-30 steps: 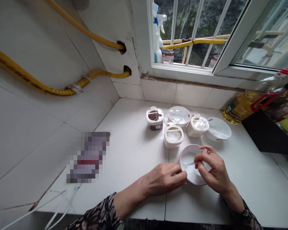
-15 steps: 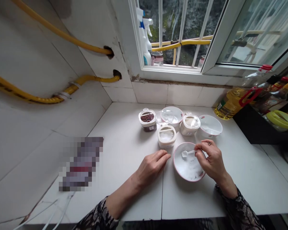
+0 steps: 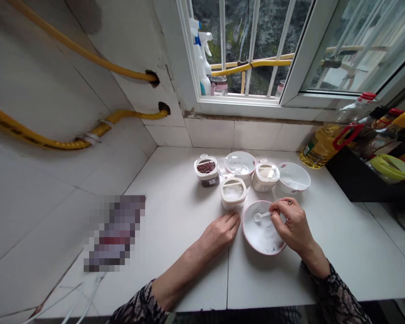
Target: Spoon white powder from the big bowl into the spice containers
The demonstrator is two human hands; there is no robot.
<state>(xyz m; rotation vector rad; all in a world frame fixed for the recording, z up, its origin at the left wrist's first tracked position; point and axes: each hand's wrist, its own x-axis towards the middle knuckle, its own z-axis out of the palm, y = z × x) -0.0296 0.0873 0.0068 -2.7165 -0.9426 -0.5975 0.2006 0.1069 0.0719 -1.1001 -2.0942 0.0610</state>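
Observation:
My right hand pinches the handle of a small white spoon, its scoop held over a bowl with a pink rim. White grains, like salt or sugar, lie in that bowl. On the counter just left of the bowl rests my left hand, holding nothing visible, fingers stretched forward and close together. Its fingertips are close to the base of a jar of white grains, whose lid is up. Whether they touch the jar or bowl I cannot tell.
Behind stand a jar of dark red bits, a jar of pale powder and two white bowls, one behind the jars, another at right. An oil bottle and black rack stand right. A blurred object lies left.
My left fingers have moved slightly forward, nearer the jar of white grains. The spoon stays over the bowl in my right hand. The whole view has shifted a little.

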